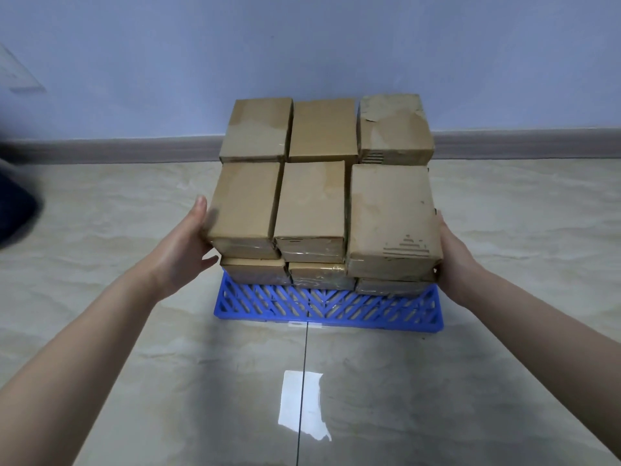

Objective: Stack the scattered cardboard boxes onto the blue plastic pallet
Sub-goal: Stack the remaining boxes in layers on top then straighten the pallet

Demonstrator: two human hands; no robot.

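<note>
Several brown cardboard boxes stand stacked in layers on the blue plastic pallet point(329, 307), whose latticed front strip shows bare. My left hand point(188, 243) presses flat against the left side of the front left top box point(243, 206), fingers extended. My right hand point(453, 260) presses against the right side of the front right top box point(391, 213). A front middle box point(311, 203) sits between them. Three more top boxes point(322, 129) stand in the back row. Neither hand lifts a box; the lower layers are mostly hidden.
The stack stands on a glossy beige tiled floor point(369, 381) near a pale blue wall point(302, 45) with a grey baseboard. A dark blurred object point(16, 203) lies at the left edge. A bright light reflection shows on the floor in front.
</note>
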